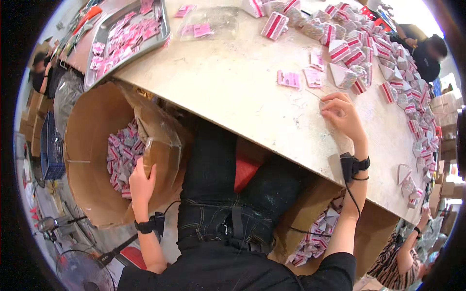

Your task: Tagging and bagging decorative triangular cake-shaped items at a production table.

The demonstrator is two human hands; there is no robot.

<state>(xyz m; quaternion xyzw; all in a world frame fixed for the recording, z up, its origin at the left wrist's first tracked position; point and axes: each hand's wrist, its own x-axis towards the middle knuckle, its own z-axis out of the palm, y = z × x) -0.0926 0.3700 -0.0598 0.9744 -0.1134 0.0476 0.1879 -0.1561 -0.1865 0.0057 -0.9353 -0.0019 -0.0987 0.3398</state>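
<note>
My right hand (342,115) is over the table, thumb and fingertips closed in a pinch. A thin, pale, needle-like strip (313,95) runs from the fingertips; its exact kind is too small to make out. Just beyond it lie a pink card (288,79) and a pair of similar cards. To their right, clear packets with pink-and-white bands (342,76) begin a large pile. My left hand (141,186) reaches over a big cardboard box (90,189), thumb apart from the fingers, nothing visible between them. Banded packets (124,157) lie inside that box.
A metal tray (167,31) full of pink cards stands at the far left, beside a clear plastic bag (223,22). Another box (383,225) of packets is under the table's right side. A fan (82,271) stands at lower left. Other people (429,56) are around the table.
</note>
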